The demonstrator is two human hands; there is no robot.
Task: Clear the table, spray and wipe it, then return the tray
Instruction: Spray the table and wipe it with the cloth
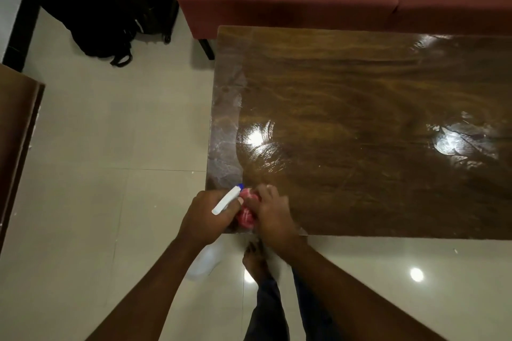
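Both hands meet at the near left corner of the table (360,119). The left hand (205,216) has its fingers wrapped round the spray bottle (225,200), whose body hangs off the edge. The right hand (273,212) is curled over a bunched pink cloth (247,216), pressing it on the wood. The top looks wet and streaky already, so I'd say it's wiping time: flatten the cloth out, use long overlapping passes, and hit that dull strip along the left edge. No tray in sight.
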